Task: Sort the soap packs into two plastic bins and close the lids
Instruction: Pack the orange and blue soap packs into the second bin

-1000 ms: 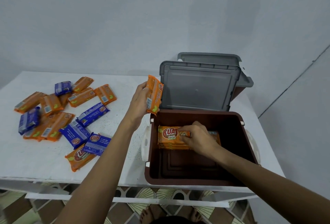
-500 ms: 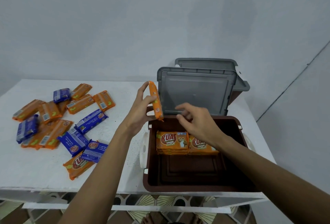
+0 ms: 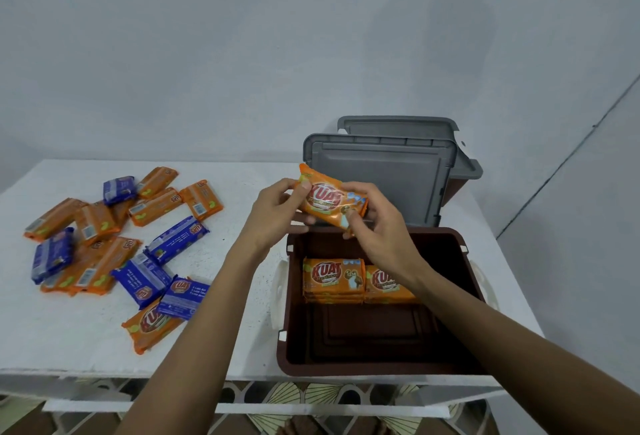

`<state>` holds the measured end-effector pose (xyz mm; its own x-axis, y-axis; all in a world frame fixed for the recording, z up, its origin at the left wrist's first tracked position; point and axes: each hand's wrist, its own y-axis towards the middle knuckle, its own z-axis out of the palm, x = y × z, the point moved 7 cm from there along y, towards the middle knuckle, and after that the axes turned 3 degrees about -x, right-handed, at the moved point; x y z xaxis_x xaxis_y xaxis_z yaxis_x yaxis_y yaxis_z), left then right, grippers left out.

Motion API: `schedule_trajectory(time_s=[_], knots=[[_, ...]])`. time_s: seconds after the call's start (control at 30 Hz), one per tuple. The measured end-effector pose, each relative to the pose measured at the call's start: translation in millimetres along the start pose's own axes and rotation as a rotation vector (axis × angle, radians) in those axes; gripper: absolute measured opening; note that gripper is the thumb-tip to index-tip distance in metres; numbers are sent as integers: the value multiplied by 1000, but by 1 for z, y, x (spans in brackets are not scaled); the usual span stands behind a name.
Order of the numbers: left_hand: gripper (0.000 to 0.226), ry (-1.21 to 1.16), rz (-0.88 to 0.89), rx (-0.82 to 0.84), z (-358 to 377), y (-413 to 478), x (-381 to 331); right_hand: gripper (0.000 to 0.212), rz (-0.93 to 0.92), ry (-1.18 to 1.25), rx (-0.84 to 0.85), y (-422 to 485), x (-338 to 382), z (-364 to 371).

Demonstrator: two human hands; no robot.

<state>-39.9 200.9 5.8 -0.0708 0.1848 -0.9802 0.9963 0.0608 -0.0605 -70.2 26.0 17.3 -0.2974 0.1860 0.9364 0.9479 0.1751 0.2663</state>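
An orange soap pack (image 3: 329, 200) hangs above the back rim of the open brown bin (image 3: 464, 299). My left hand (image 3: 277, 213) pinches its left end and my right hand (image 3: 377, 223) grips its right end. Inside the bin, two stacks of orange packs (image 3: 334, 278) lie side by side against the back wall. Its grey lid (image 3: 398, 178) stands upright behind it. A second grey lid (image 3: 460, 164) shows further back. Loose orange packs (image 3: 93, 226) and blue packs (image 3: 173, 239) lie scattered on the white table (image 3: 62, 330) at the left.
The table's front edge (image 3: 138, 374) runs just below the bin, with patterned floor tiles beneath. A plain wall rises right behind the table. White handle clips stick out from the bin's sides.
My right hand rose out of the bin and took hold of the pack that my left hand held. The pack turned from edge-on to face-up.
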Motion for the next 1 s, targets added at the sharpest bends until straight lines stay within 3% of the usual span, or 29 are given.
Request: schedule_trajectory(time_s=[0.23,0.4,0.53,1.0], knots=[[32,411,131,54,11,-4,0,27,107,34,-65,-8,-13,-26],[29,581,271,-127,7,-3,5,26,144,-84,-92,-25,-22,-54],[25,772,374,-148,12,-1,15,25,229,-109,-105,-42,-34,-74],[25,860,390,-83,20,2,25,16,535,-304,-57,-66,-90,-83]])
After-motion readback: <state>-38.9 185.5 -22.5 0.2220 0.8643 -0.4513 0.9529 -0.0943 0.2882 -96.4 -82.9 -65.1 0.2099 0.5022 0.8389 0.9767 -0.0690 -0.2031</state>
